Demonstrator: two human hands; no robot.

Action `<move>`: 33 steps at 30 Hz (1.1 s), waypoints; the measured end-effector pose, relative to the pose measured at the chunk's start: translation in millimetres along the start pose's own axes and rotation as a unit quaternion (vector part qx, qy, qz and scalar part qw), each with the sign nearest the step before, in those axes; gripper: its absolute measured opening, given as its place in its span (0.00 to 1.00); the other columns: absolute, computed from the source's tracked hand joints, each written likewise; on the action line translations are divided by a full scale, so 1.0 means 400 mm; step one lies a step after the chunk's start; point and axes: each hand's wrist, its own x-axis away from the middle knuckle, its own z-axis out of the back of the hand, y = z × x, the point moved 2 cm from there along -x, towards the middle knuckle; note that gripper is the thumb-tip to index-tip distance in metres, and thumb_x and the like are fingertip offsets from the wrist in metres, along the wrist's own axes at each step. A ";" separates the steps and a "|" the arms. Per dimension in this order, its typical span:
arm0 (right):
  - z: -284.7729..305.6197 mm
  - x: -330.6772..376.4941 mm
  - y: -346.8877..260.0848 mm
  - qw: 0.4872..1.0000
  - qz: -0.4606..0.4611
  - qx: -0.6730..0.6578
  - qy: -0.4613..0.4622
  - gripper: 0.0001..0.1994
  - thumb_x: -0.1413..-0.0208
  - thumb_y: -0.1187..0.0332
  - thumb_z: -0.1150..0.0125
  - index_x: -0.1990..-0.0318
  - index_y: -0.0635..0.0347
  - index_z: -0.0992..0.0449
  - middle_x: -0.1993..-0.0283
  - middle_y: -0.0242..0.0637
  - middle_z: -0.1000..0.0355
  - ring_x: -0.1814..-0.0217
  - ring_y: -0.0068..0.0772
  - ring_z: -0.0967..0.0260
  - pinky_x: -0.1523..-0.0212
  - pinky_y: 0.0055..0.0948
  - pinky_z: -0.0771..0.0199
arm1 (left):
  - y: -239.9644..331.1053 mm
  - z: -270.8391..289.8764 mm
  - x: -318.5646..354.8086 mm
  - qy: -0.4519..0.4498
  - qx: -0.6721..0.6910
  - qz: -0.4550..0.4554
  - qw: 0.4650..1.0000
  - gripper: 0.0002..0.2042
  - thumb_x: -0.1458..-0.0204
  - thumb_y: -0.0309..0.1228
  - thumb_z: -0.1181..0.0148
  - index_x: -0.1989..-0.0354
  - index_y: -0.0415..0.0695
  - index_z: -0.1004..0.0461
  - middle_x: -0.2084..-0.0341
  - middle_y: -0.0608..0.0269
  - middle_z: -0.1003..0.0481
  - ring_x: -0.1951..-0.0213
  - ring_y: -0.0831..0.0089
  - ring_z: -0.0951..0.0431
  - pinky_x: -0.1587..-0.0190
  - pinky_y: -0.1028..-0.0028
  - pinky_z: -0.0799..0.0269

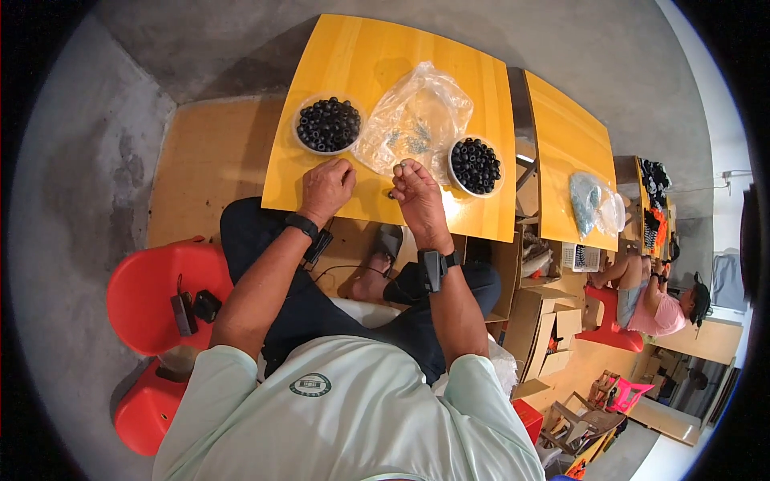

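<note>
My left hand (327, 189) is curled closed at the near edge of the yellow wooden table (313, 48); its fingertips are hidden. My right hand (420, 196) pinches a small grey piece (403, 165), too tiny to name, between thumb and fingers. A small dark bead-like piece (391, 194) lies beside that hand. Beyond the left hand stands a clear round tub (362, 135) full of black beads (327, 124). A second tub (481, 193), with more black beads (475, 163), is right of my right hand. Between the tubs lies a clear plastic bag (429, 100) with small greyish pieces (413, 140).
Another yellow table (561, 136) on the right bears a bag of bluish-grey pieces (585, 204). Red chairs (144, 293) stand at my left, one with dark devices (184, 313). Cardboard boxes (541, 333) are on the right floor. A person (654, 309) sits farther right.
</note>
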 end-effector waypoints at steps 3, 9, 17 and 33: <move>-0.011 0.014 0.008 0.999 -0.010 -0.031 0.020 0.11 0.36 0.70 0.42 0.48 0.61 0.27 0.61 0.29 0.28 0.67 0.18 0.39 0.67 0.17 0.38 | -0.004 -0.002 0.001 0.007 -0.011 -0.008 1.000 0.06 0.48 0.30 0.38 0.72 0.43 0.27 0.76 0.58 0.25 0.70 0.55 0.22 0.68 0.60 0.28; -0.008 0.022 0.019 0.999 -0.013 -0.050 0.001 0.15 0.36 0.71 0.41 0.44 0.65 0.29 0.59 0.32 0.27 0.67 0.19 0.37 0.67 0.16 0.36 | -0.006 -0.003 0.002 0.008 -0.015 -0.012 1.000 0.06 0.48 0.30 0.37 0.71 0.43 0.26 0.79 0.58 0.25 0.73 0.58 0.22 0.70 0.62 0.29; -0.011 0.024 0.024 0.998 -0.017 -0.054 -0.006 0.14 0.36 0.71 0.42 0.45 0.64 0.29 0.59 0.32 0.28 0.67 0.19 0.39 0.68 0.17 0.37 | -0.005 -0.004 0.002 0.011 -0.018 -0.011 1.000 0.06 0.47 0.30 0.37 0.72 0.43 0.26 0.78 0.58 0.25 0.73 0.58 0.22 0.70 0.62 0.29; 0.006 -0.013 0.065 0.856 0.096 0.489 0.139 0.07 0.43 0.69 0.35 0.63 0.64 0.19 0.67 0.34 0.20 0.75 0.19 0.33 0.72 0.20 0.31 | -0.004 -0.001 0.000 0.000 -0.007 0.003 1.000 0.07 0.48 0.31 0.38 0.73 0.44 0.28 0.75 0.57 0.25 0.69 0.55 0.22 0.68 0.59 0.28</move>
